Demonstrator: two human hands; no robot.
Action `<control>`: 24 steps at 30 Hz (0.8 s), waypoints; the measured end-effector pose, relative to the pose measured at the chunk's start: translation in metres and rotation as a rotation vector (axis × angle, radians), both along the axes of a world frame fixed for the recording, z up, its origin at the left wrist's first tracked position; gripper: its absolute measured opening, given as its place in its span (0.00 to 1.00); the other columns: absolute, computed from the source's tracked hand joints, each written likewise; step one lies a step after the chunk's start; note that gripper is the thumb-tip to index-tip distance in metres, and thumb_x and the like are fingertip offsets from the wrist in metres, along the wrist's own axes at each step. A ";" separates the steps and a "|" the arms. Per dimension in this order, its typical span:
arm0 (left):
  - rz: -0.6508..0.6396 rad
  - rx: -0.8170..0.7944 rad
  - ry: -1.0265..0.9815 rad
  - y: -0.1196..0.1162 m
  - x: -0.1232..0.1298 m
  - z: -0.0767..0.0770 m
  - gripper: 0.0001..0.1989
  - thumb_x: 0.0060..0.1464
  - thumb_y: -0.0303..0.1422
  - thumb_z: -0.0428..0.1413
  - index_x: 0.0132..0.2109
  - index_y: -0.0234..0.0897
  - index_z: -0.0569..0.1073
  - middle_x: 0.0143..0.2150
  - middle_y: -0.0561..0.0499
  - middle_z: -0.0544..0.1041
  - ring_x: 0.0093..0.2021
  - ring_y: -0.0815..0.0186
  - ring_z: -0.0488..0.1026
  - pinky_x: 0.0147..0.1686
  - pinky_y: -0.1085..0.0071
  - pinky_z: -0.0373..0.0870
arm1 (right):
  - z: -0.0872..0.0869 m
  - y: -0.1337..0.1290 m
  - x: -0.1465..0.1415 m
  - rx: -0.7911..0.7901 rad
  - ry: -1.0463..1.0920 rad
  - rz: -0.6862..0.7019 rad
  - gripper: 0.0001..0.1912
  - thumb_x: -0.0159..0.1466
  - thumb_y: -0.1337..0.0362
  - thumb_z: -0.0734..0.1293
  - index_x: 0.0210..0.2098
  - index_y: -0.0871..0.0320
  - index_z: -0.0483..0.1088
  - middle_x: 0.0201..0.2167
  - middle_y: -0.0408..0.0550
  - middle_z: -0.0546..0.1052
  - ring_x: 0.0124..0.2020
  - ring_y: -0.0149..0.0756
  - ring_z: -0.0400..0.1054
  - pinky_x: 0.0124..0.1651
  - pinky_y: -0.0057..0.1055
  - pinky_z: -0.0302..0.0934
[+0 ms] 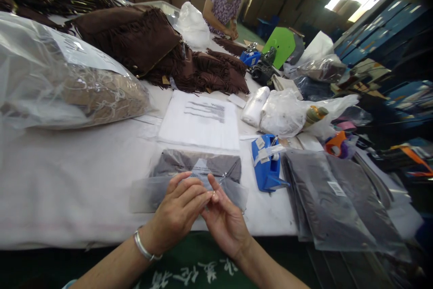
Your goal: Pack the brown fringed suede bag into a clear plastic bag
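At the front edge of the table, my left hand (180, 211), with a silver bangle on its wrist, meets my right hand (227, 221). Their fingertips press together, and a tiny pale glint shows between them; what it is, I cannot make out. Just beyond lies a dark folded item in a clear plastic bag (230, 168), its near part covered by my hands. To the right stands a blue tape dispenser (268, 169), a strip of tape across its top. Behind the bagged item is a stack of printed white plastic bags (199, 126).
Bagged dark items (324, 203) lie at the right. A large clear bag of tan goods (108, 95) bulges at left. Brown fringed bags (135, 36) are piled farther back. A co-worker (219, 5) stands across the table. White plastic rolls (256, 106) lie behind the dispenser.
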State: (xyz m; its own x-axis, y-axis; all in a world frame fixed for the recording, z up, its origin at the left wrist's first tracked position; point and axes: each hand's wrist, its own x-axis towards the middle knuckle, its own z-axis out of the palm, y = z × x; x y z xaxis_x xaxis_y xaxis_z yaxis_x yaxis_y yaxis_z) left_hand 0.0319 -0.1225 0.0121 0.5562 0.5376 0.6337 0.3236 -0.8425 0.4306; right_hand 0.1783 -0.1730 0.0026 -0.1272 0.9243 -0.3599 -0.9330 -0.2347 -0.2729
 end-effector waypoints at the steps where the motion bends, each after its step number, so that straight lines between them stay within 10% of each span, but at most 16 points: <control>1: -0.009 0.003 0.011 0.001 -0.001 0.000 0.11 0.56 0.21 0.52 0.46 0.35 0.71 0.39 0.49 0.76 0.46 0.63 0.69 0.58 0.54 0.57 | 0.000 0.000 0.000 0.000 -0.005 0.008 0.25 0.58 0.73 0.67 0.55 0.61 0.63 0.27 0.40 0.70 0.33 0.25 0.65 0.46 0.26 0.61; 14: -0.107 0.251 0.241 0.026 -0.026 0.021 0.09 0.57 0.24 0.53 0.44 0.38 0.71 0.42 0.52 0.78 0.51 0.64 0.69 0.61 0.56 0.55 | 0.012 0.002 -0.008 0.049 -0.172 0.174 0.24 0.56 0.67 0.70 0.52 0.59 0.67 0.23 0.38 0.67 0.30 0.27 0.62 0.51 0.29 0.57; 19: -0.292 0.489 0.452 0.041 -0.050 0.041 0.12 0.59 0.23 0.47 0.47 0.36 0.71 0.45 0.51 0.77 0.52 0.64 0.68 0.66 0.56 0.43 | 0.012 0.009 -0.003 0.090 -0.490 0.414 0.11 0.56 0.59 0.71 0.29 0.62 0.70 0.25 0.43 0.70 0.31 0.29 0.64 0.45 0.29 0.57; 24: 0.242 0.117 0.319 0.060 -0.093 0.013 0.16 0.58 0.34 0.54 0.54 0.41 0.67 0.51 0.49 0.74 0.57 0.59 0.63 0.61 0.53 0.52 | 0.017 0.047 0.012 0.229 -0.908 0.618 0.13 0.56 0.56 0.70 0.29 0.61 0.70 0.24 0.42 0.74 0.29 0.29 0.65 0.41 0.29 0.56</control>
State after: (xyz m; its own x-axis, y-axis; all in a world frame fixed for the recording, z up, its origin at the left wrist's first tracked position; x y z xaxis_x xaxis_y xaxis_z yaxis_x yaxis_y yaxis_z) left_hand -0.0610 -0.0621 0.0256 0.6010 0.6114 0.5147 0.6197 -0.7632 0.1830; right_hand 0.1901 -0.1258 0.0191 -0.3637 0.8494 -0.3825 -0.1063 -0.4458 -0.8888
